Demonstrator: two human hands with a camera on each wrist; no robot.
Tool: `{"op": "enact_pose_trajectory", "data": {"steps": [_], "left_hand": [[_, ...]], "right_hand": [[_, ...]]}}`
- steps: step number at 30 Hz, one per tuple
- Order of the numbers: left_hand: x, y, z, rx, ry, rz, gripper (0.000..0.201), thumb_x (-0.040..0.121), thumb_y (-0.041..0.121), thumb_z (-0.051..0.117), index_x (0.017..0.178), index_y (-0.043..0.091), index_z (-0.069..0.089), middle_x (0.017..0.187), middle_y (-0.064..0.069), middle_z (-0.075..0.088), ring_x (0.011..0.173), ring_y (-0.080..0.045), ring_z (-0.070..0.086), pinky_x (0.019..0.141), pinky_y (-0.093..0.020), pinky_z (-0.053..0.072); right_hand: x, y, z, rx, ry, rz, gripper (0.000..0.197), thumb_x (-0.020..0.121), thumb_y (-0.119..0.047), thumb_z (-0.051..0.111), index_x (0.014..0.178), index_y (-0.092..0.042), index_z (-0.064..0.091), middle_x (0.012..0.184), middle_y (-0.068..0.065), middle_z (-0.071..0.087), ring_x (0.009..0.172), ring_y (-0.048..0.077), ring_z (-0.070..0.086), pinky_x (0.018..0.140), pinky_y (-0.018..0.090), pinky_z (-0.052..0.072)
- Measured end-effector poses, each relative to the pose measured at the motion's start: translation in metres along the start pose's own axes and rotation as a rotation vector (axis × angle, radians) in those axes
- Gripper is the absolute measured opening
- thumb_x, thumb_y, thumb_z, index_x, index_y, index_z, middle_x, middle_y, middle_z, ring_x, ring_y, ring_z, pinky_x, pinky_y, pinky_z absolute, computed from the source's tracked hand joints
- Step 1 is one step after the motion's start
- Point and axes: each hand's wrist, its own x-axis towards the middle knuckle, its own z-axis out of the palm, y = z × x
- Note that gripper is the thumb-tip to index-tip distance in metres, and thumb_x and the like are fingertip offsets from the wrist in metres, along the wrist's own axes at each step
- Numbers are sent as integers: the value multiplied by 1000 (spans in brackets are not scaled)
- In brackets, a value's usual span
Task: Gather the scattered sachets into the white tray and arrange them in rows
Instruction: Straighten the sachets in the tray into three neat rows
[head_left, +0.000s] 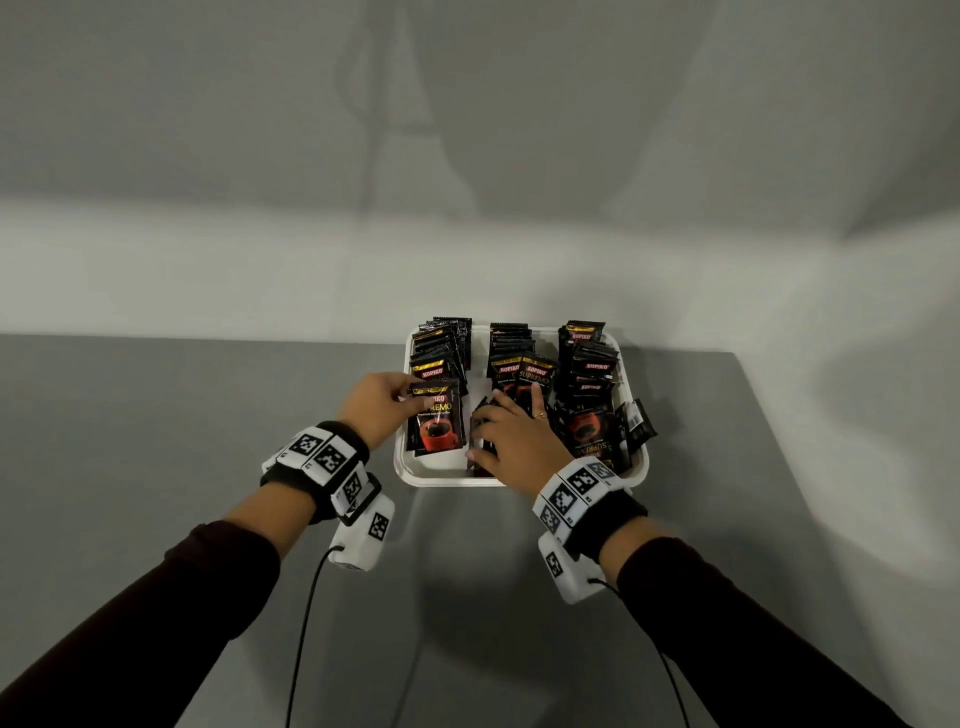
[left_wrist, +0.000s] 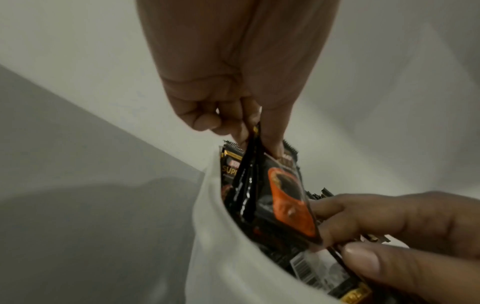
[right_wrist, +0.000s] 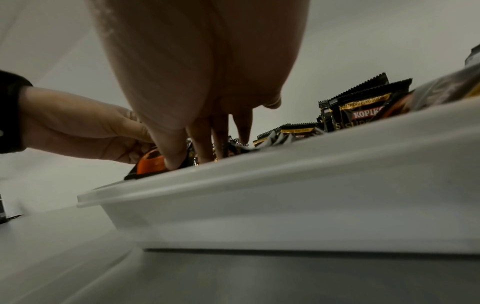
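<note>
The white tray (head_left: 441, 475) holds three rows of black coffee sachets (head_left: 587, 364). My left hand (head_left: 408, 392) pinches the top edge of the front sachet (head_left: 436, 423) of the left row, tilting it up; the left wrist view shows the pinch (left_wrist: 253, 131) on the sachet with a red cup (left_wrist: 285, 203). My right hand (head_left: 493, 423) is over the near end of the middle row, with dark sachets (head_left: 480, 415) held between thumb and fingers. Its thumb (right_wrist: 171, 152) and fingers reach down behind the tray wall (right_wrist: 285, 205).
The tray sits at the far edge of a grey table (head_left: 208, 441), against a white wall (head_left: 519, 260). One sachet (head_left: 589, 434) lies flat and reversed at the right row's near end. A few others (head_left: 636, 423) lean over the right rim. Wrist-camera cables (head_left: 306, 623) hang below my arms.
</note>
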Motion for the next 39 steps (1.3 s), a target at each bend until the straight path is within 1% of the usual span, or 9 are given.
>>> {"op": "enact_pose_trajectory", "data": {"steps": [6, 10, 13, 17, 25, 29, 32, 35, 39], "left_hand": [[13, -4, 9, -11, 154, 76, 11, 84, 12, 64, 93, 19, 64, 70, 15, 56, 57, -1, 47, 51, -4, 37], [29, -7, 16, 153, 177, 24, 26, 84, 16, 64, 110, 14, 61, 94, -2, 63, 75, -16, 56, 73, -26, 46], [33, -8, 20, 276, 201, 105, 44, 79, 13, 68, 120, 14, 55, 118, -7, 48, 85, -22, 56, 81, -32, 48], [30, -10, 22, 365, 204, 183, 55, 74, 10, 69, 124, 19, 48, 123, -6, 40, 75, -16, 51, 73, -30, 50], [22, -5, 17, 429, 192, 236, 61, 72, 13, 72, 128, 17, 47, 128, -8, 38, 100, -30, 54, 88, -42, 49], [9, 5, 24, 347, 303, 330, 46, 74, 14, 72, 116, 14, 54, 119, -10, 47, 100, -26, 52, 86, -35, 48], [-1, 18, 42, 288, 93, 245, 26, 84, 24, 63, 107, 15, 57, 104, -5, 60, 84, -18, 59, 69, -21, 44], [2, 24, 60, 340, -157, 2, 40, 87, 38, 59, 117, 12, 54, 106, -4, 63, 99, -20, 61, 78, -24, 44], [10, 25, 71, 330, -226, -77, 55, 84, 44, 60, 126, 10, 50, 118, -6, 61, 106, -21, 59, 85, -26, 44]], "right_hand": [[0, -5, -2, -120, 44, 47, 33, 94, -39, 44, 112, -22, 65, 129, -5, 51, 135, 22, 27, 104, 53, -24], [-3, -5, 0, -115, 61, 45, 30, 93, -32, 46, 115, -22, 63, 133, -4, 48, 136, 21, 24, 102, 51, -27], [-6, -3, 4, -97, 79, 44, 28, 91, -30, 50, 116, -23, 62, 140, -2, 40, 138, 20, 21, 104, 51, -25], [-10, -1, 9, -62, 111, 61, 29, 91, -34, 51, 117, -24, 62, 144, 1, 35, 139, 21, 19, 108, 51, -22], [-14, 3, 9, -55, 85, 39, 42, 91, -37, 51, 131, -25, 50, 147, 1, 32, 141, 23, 15, 108, 51, -21], [-16, 5, 6, -33, 85, 28, 44, 91, -37, 51, 133, -24, 47, 148, -1, 31, 143, 20, 12, 104, 48, -26], [-20, 10, 0, -41, 126, 38, 44, 91, -35, 51, 133, -24, 47, 148, -3, 34, 143, 20, 15, 104, 49, -25], [-27, 16, -4, -61, 142, 58, 36, 91, -32, 50, 126, -25, 54, 143, -5, 39, 141, 19, 19, 105, 48, -25], [-35, 22, -3, -83, 72, 29, 35, 94, -33, 45, 127, -28, 53, 147, -7, 36, 142, 18, 15, 104, 51, -25]]}}
